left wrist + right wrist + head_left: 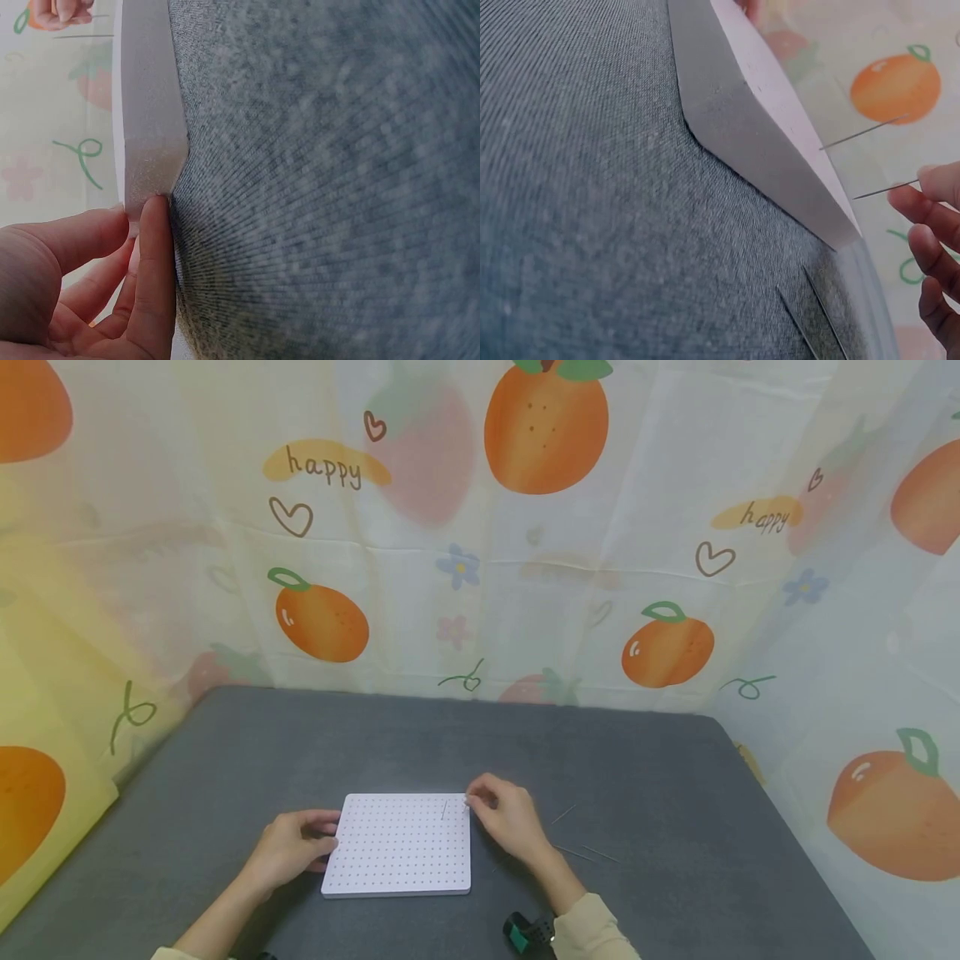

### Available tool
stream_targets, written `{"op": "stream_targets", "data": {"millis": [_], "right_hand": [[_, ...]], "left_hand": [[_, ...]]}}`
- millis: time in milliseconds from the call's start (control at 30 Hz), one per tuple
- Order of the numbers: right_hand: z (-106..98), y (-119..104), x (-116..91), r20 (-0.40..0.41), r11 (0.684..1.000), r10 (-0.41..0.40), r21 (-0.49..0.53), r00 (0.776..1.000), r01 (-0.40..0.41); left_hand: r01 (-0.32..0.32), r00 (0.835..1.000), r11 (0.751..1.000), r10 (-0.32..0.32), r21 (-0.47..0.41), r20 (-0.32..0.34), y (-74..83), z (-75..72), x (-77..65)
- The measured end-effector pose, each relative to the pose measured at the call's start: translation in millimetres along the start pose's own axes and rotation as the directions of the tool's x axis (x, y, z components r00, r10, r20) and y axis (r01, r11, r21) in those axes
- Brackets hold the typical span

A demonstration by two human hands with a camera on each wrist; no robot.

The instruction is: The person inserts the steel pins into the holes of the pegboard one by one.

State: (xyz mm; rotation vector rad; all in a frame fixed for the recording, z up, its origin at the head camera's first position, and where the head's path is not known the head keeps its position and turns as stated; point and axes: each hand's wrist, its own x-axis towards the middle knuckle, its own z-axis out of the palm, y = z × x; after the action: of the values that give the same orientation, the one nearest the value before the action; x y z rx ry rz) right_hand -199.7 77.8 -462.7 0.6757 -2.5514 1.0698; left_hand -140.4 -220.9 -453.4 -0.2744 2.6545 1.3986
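Observation:
A white pegboard (397, 847) with rows of small holes lies on the grey table. At its left edge my left hand (288, 845) holds the side, thumb and fingers against the board's edge in the left wrist view. My right hand (510, 817) is over the far right corner and pinches a thin metal needle (885, 189) between thumb and forefinger. The needle's lower tip meets the board's top near the corner; the other fingers are loosely bent. Another needle (862, 133) stands upright in the board, a little left of the held one.
To the right of the board, one needle (563, 814) lies on the table beyond two others, a left needle (575, 853) and a right needle (600, 854). A patterned cloth (480, 568) hangs behind the table. A black and green device (525, 935) sits by my right sleeve.

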Motion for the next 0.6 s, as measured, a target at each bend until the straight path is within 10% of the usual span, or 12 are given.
{"op": "stream_targets", "data": {"millis": [600], "right_hand": [[7.1,-2.4,3.1,0.013,0.999,-0.014,-0.031,1.000,0.014]], "left_hand": [[0.007,1.000,1.000,-0.007,-0.015,0.008,0.7,-0.7,0.9]]}}
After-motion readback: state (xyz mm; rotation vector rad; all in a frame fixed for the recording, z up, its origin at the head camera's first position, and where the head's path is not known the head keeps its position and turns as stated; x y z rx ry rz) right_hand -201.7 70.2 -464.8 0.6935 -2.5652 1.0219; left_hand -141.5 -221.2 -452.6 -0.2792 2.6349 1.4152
